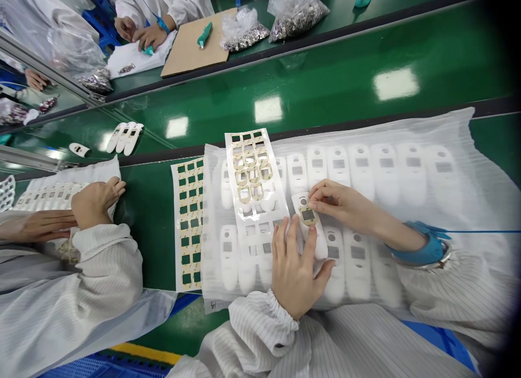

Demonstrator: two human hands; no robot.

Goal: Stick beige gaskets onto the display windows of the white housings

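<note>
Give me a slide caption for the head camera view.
Both hands, left hand and right hand, press a small framed sticker onto a white plastic housing over foam-wrapped rows.

Left hand point(293, 269) covers lower part of white shell point(313, 226). Shells point(386, 172) under foam sheet point(448, 150) blurred, detail unclear. Co-worker point(52, 269) cut off at left edge. Bag point(297, 12) contents too small to tell.

Glossy green conveyor belt point(325, 74), running left to right. Three white plastic shells point(124, 137) lying side by side on it, one more white shell point(78, 149) just beside. Brown cardboard sheet point(193, 50) bearing a teal pen-shaped tool point(204, 34). Two clear bags of small metal parts point(280, 20), touching.
</note>
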